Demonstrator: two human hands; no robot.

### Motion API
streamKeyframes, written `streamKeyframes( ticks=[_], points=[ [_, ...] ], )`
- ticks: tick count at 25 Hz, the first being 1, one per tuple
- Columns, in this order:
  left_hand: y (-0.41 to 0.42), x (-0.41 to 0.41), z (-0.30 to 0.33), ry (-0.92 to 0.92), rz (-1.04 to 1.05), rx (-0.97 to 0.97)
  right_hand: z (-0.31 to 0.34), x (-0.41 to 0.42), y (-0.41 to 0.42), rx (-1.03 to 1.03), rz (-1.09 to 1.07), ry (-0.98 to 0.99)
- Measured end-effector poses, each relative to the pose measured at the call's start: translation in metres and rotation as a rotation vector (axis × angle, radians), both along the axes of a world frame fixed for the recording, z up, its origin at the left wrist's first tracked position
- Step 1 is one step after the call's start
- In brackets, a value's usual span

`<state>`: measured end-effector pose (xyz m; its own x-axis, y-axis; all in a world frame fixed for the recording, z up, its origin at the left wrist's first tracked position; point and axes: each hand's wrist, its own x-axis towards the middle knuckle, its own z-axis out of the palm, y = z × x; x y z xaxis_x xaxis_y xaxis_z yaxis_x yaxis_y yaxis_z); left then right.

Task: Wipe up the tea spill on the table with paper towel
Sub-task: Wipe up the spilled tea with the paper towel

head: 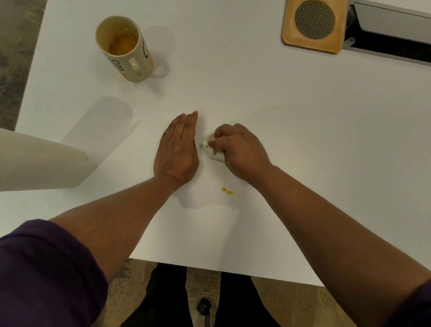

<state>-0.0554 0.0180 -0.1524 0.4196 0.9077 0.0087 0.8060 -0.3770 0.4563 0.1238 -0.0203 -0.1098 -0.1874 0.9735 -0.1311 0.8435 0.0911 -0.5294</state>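
My right hand (238, 151) is closed around a crumpled white paper towel (213, 155), pressing it on the white table (313, 134) near the middle. My left hand (178, 149) lies flat beside it, fingers together and palm down, a small gap apart from the towel. A few small amber tea drops (227, 190) sit on the table just in front of my right wrist. Most of the towel is hidden under my fingers.
A cream mug (124, 48) with some tea inside stands at the back left. A big paper towel roll (28, 161) juts in from the left edge. A square wooden coaster with a mesh disc (314, 21) and a table cable slot (402, 33) lie at the back right.
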Motion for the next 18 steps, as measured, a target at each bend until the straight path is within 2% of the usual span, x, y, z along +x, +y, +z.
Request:
streamKeyframes(
  ticks=[7,12,14,15,18],
  points=[
    [0.000,0.002,0.001,-0.004,0.005,0.007,0.002,0.000,-0.059,-0.103,0.249,0.032],
    [-0.001,0.001,0.003,-0.012,0.003,0.022,0.012,0.020,-0.089,-0.217,0.289,0.010],
    [-0.002,0.001,0.003,-0.014,-0.002,0.035,0.018,0.039,-0.095,-0.288,0.175,0.034],
    [-0.002,0.001,0.003,-0.015,-0.006,0.040,0.021,0.049,-0.096,-0.295,0.051,0.085],
    [-0.002,0.000,0.002,-0.014,-0.010,0.055,0.030,0.075,-0.089,-0.281,-0.497,0.444]
  ],
)
